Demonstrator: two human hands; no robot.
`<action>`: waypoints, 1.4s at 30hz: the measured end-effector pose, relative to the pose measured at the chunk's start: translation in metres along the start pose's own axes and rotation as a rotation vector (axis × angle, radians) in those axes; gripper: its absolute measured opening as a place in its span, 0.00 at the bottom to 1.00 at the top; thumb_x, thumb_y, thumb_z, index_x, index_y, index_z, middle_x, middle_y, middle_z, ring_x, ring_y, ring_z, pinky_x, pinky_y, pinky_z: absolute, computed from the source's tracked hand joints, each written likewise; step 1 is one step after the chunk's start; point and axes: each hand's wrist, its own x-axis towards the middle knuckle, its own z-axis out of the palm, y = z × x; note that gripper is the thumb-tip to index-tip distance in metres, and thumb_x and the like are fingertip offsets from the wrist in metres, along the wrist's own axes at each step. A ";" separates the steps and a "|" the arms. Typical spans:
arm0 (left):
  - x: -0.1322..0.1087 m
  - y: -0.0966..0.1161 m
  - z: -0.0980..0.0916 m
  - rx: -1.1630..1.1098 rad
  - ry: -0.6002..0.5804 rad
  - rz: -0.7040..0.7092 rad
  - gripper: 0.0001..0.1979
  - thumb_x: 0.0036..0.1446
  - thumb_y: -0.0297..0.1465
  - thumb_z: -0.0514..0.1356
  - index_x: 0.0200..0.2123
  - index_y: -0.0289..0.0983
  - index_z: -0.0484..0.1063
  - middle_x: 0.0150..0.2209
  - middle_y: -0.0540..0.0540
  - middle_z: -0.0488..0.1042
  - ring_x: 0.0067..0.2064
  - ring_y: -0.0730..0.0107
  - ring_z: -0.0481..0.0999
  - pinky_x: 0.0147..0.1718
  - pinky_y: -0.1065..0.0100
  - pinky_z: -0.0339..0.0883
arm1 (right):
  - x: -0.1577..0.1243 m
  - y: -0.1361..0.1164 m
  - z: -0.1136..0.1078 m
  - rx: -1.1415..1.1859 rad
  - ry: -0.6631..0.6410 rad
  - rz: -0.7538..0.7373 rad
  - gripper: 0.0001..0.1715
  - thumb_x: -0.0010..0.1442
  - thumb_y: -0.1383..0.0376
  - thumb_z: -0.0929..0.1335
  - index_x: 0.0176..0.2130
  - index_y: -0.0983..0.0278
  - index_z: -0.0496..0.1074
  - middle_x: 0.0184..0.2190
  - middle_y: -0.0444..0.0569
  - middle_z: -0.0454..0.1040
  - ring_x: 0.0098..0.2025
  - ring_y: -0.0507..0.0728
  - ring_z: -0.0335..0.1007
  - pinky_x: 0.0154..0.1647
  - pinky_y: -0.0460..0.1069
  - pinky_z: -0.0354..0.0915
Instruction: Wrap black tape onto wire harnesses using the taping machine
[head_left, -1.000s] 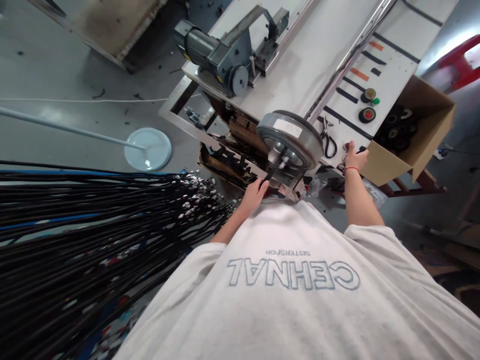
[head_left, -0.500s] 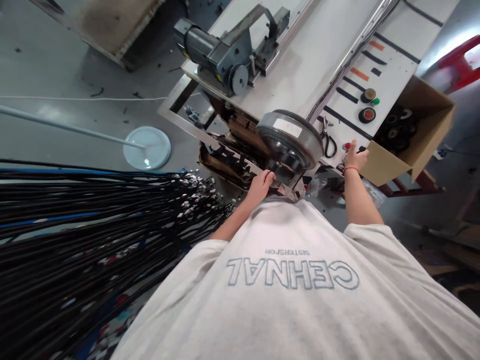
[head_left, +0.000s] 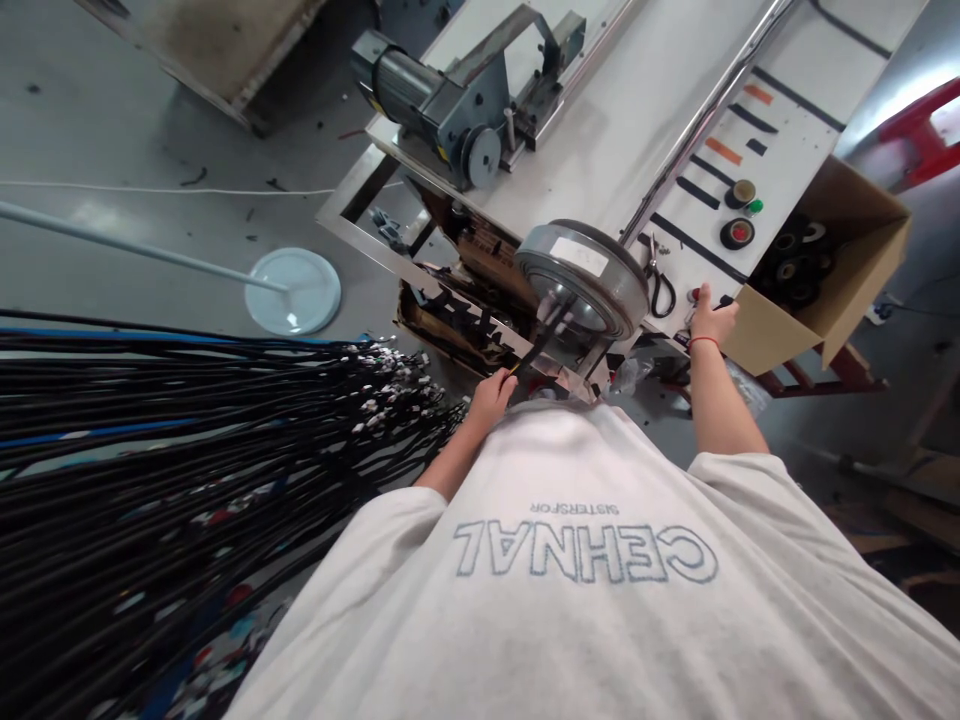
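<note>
My left hand point(head_left: 491, 397) is closed on a black cable point(head_left: 536, 350) at the front of the machine. The cable runs up into the round grey wheel head point(head_left: 577, 280), with pale, blurred connector ends near the opening. A white label point(head_left: 579, 256) sits on the wheel's rim. At the table's front corner, my right hand point(head_left: 711, 318) has its thumb stretched onto a red button point(head_left: 694, 295); its other fingers are partly hidden. Black-handled scissors point(head_left: 660, 285) lie between the wheel and this hand.
A cardboard box point(head_left: 847, 260) of black rolls stands at right. Tape rolls point(head_left: 737, 233) and tape strips lie on the white table point(head_left: 600, 150). A motor unit point(head_left: 442, 110) is mounted at left. Many black cables point(head_left: 187, 400) hang left, near a round stand base point(head_left: 292, 290).
My left hand has moved left and down from the wheel, drawing the cable out. Black cables that lay along the metal rail are gone from it. My right hand stays at the button.
</note>
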 end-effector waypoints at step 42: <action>0.038 0.058 -0.027 -0.677 -0.591 -0.219 0.27 0.58 0.53 0.56 0.36 0.34 0.77 0.31 0.40 0.79 0.28 0.69 0.75 0.29 0.68 0.69 | -0.003 0.005 -0.013 0.115 -0.045 -0.119 0.30 0.61 0.50 0.67 0.54 0.68 0.62 0.55 0.63 0.68 0.61 0.63 0.63 0.62 0.60 0.58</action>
